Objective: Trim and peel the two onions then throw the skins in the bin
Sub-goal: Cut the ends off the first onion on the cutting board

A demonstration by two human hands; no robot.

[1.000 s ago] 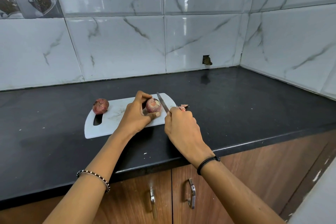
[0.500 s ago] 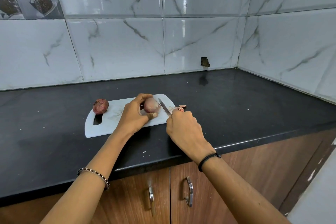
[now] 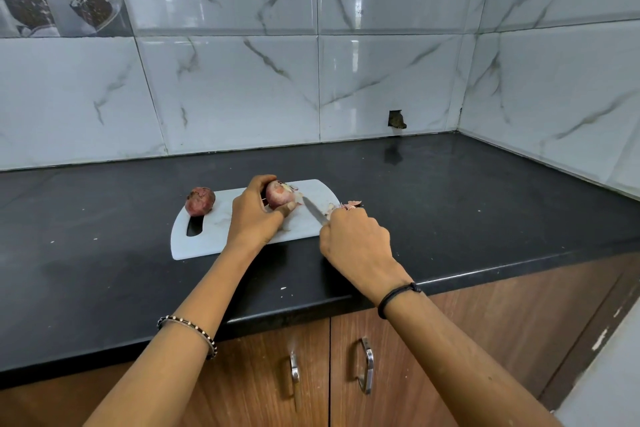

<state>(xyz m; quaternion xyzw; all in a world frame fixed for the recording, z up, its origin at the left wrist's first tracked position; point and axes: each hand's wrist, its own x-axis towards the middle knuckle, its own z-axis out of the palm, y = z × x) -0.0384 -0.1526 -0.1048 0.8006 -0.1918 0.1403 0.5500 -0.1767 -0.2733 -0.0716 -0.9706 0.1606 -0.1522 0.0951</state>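
Note:
A white cutting board (image 3: 211, 239) lies on the black counter. My left hand (image 3: 254, 215) grips a red onion (image 3: 278, 194) on the board, fingers over its top and thumb under it. My right hand (image 3: 353, 241) holds a knife (image 3: 314, 211) whose handle is hidden in my fist; the blade tip touches the onion's right end, where pale flesh and loose skin show. A second red onion (image 3: 200, 201), with its skin on, sits at the board's left end. A few skin scraps (image 3: 349, 204) lie at the board's right edge, just beyond my right hand.
The black counter (image 3: 467, 204) runs to a tiled corner at the right. The wall tile has a small hole (image 3: 396, 120). Wooden cabinet doors with metal handles (image 3: 367, 367) sit below the counter edge. No bin is in view.
The knife blade dropped from pointing up beside the onion to lying low with its tip at the onion's right end. Skin has lifted there. My left hand kept its grip.

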